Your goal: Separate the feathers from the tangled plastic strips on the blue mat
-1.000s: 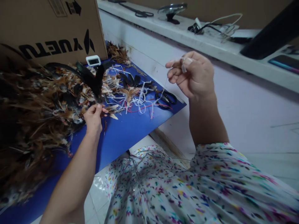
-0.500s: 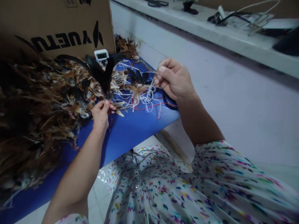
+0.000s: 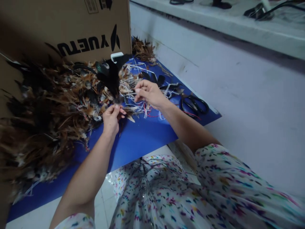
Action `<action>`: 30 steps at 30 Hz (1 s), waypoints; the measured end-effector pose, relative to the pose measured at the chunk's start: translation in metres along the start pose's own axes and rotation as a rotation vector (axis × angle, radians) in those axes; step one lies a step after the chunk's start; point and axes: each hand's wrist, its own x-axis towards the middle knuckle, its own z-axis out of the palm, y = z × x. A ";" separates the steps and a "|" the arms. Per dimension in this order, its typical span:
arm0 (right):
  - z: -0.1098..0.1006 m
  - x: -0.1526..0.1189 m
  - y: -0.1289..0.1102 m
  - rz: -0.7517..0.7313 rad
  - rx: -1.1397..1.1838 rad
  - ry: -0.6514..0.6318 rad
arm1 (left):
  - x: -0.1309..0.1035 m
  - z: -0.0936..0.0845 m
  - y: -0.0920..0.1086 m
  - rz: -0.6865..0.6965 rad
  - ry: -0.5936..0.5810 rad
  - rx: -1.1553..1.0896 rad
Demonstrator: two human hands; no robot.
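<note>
My left hand [image 3: 111,118] is closed in a pinch at the base of a bunch of dark feathers [image 3: 111,76], which fan upward above the fingers. Up and to the right of it, my right hand [image 3: 149,92] has thumb and fingertips pressed together; whatever thin thing may be between them is too small to make out. White ribbon strips [image 3: 145,111] and a red thread [image 3: 154,116] lie below the right hand. Brown and cream feathers [image 3: 71,86] heap up to the left of both hands.
Black-handled scissors [image 3: 194,105] lie near the right corner of the blue table [image 3: 140,140]. A cardboard box [image 3: 78,25] stands behind the feathers, with a white-framed device [image 3: 116,56] before it. A ledge [image 3: 226,24] with cables runs along the wall [image 3: 238,82].
My right hand has moved left and down, from above the table's right side to near the left hand. The left hand keeps its pinch. The view has shifted, and the scissors show more fully.
</note>
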 end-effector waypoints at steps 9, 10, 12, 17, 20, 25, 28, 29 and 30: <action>0.004 -0.014 0.024 0.096 -0.275 -0.083 | -0.001 -0.003 0.000 -0.004 -0.010 -0.002; 0.004 -0.014 0.026 0.072 -0.327 -0.087 | -0.001 -0.003 0.001 -0.002 -0.014 0.006; 0.004 -0.013 0.029 0.046 -0.389 -0.100 | -0.002 -0.002 0.002 0.005 -0.013 0.026; 0.007 -0.015 0.031 0.018 -0.402 -0.161 | -0.006 0.002 0.004 -0.021 -0.046 0.080; 0.010 -0.018 0.029 -0.035 -0.400 -0.166 | -0.009 0.003 0.002 -0.087 -0.105 0.102; 0.013 -0.021 0.025 -0.088 -0.455 -0.164 | -0.011 0.003 -0.003 -0.159 -0.179 0.130; 0.015 -0.023 0.021 -0.081 -0.477 -0.164 | -0.010 0.004 -0.004 -0.159 -0.163 0.122; 0.016 -0.024 0.020 -0.075 -0.468 -0.171 | -0.010 0.004 -0.004 -0.154 -0.154 0.117; 0.016 -0.025 0.019 -0.068 -0.461 -0.180 | -0.009 0.004 -0.004 -0.149 -0.145 0.111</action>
